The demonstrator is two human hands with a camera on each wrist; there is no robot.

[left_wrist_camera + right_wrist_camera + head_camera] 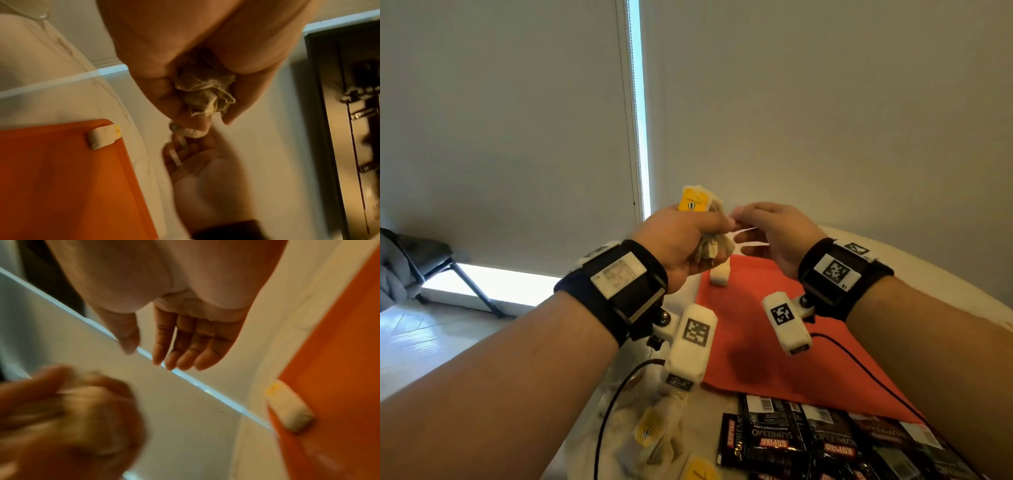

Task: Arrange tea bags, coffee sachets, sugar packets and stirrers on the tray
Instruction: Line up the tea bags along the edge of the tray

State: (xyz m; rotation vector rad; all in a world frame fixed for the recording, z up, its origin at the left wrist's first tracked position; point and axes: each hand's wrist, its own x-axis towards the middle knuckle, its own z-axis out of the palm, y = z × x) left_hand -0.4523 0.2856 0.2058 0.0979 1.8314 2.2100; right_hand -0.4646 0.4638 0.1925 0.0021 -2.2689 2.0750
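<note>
My left hand (705, 226) is raised above the table and grips a crumpled bunch of tea bags (697, 200) with yellow tags; the wrist view shows the bunch (205, 92) wadded in the palm. My right hand (743, 226) hovers just right of it, fingers (180, 344) straight, thumb apart, holding nothing. Thin white tea bag strings cross its fingers (176, 154). Below lies the orange tray (774, 342), with one tea bag (719, 274) lying at its far left corner. Black coffee sachets (791, 442) lie at the near edge of the table.
Loose tea bags (654, 431) with yellow tags are heaped on the white table left of the sachets. Black camera cables (613, 404) hang from both wrists. A dark folding chair (421, 260) stands on the floor at far left.
</note>
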